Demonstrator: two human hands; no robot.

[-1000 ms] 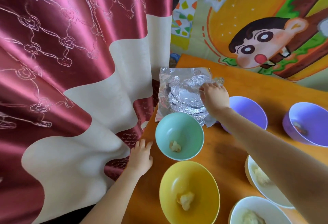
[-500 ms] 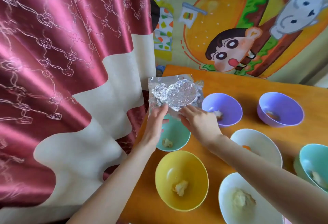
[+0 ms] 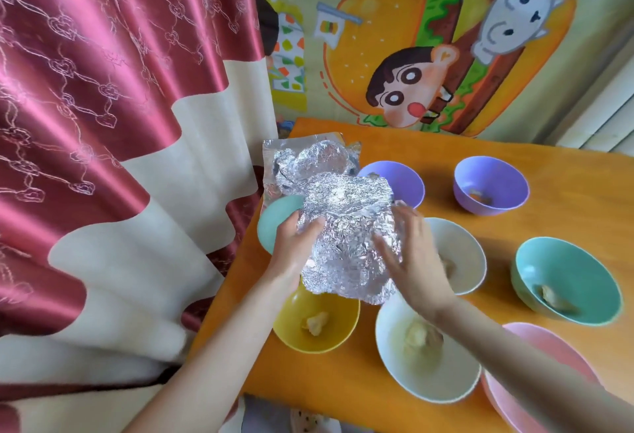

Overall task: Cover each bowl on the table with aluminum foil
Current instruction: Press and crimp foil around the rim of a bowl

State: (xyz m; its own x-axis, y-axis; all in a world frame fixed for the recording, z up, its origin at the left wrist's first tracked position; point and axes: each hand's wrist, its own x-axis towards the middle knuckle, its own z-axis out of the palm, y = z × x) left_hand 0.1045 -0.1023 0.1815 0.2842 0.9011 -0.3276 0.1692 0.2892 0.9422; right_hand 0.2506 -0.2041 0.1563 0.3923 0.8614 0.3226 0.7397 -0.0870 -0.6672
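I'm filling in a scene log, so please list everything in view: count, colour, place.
foil sheet: 1, silver, crumpled, held above the near-left bowls
foil stack: 1, silver, table's far-left corner
purple bowls: 2, far row
teal bowls: 2, one left partly behind the sheet, one right
white bowls: 2, middle and near
yellow bowl: 1, near left
pink bowl: 1, near right, partly under the forearm
food lumps: several, pale, inside bowls
table: 1, orange
curtain: 1, red and cream, left
cartoon hanging: 1, multicoloured, behind the table
left hand: grips the sheet's left edge
right hand: holds its right edge
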